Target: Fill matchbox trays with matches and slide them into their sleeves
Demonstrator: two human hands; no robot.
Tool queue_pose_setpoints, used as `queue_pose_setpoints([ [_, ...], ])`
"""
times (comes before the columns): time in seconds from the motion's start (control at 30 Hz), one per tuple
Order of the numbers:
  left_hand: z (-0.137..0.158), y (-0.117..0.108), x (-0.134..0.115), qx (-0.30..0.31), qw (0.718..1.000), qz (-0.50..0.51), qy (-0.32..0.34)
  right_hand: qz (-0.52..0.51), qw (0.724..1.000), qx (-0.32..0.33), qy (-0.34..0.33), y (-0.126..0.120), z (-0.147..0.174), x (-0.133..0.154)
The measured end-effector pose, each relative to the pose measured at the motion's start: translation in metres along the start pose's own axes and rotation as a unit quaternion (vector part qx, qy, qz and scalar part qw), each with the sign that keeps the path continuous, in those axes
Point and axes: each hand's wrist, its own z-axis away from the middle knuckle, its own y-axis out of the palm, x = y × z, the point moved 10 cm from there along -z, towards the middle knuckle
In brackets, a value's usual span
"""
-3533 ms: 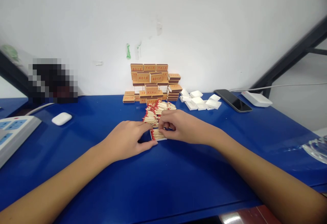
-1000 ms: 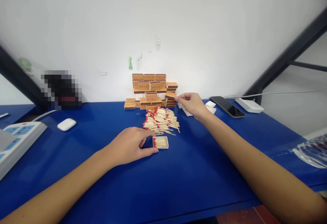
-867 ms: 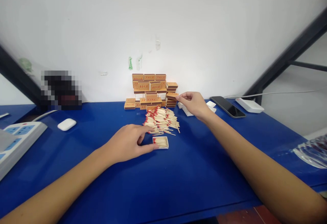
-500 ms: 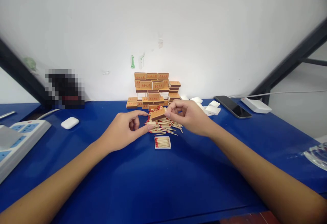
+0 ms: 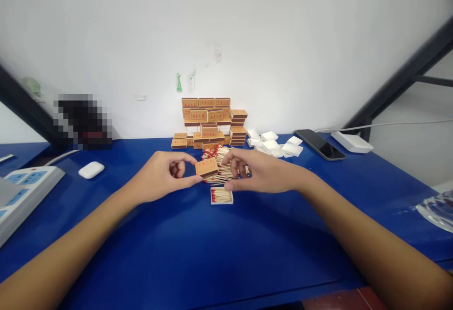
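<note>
Between the thumb and forefinger of my left hand [image 5: 173, 173] is an orange matchbox sleeve [image 5: 207, 167] with red printing, held by its left end above the pile. My right hand [image 5: 253, 171] is open, thumb and fingers apart, just right of the sleeve. Below its thumb, a white matchbox tray [image 5: 232, 200] lies on the table, filled with red-tipped matches [image 5: 221, 195]. Behind the hands spreads a heap of loose matches [image 5: 221, 152], partly covered by the sleeve and my right fingers.
Stacked matchboxes [image 5: 207, 115] stand against the wall. White trays [image 5: 272, 146] lie in a heap to their right, then a phone [image 5: 320, 145] and a white box [image 5: 352, 142]. Leftward are a white earphone case [image 5: 91, 170] and a power strip [image 5: 35, 194] on the blue table [image 5: 212, 253].
The matchbox sleeve has passed from my right hand to my left. My right hand has let go and come down nearer the filled tray. The view has shifted slightly.
</note>
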Motion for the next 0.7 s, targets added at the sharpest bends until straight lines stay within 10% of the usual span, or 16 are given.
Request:
queue_pose_setpoints([
  [0.2,-0.001,-0.007,0.003,-0.012,0.998,-0.060,0.018,0.145,0.984,0.095,0.037,0.026,0.008,-0.003],
  [0.7,-0.003,-0.010,0.002,-0.015,0.997,-0.067,0.032,0.060,0.991,-0.117,0.009,-0.036,-0.001,-0.015],
])
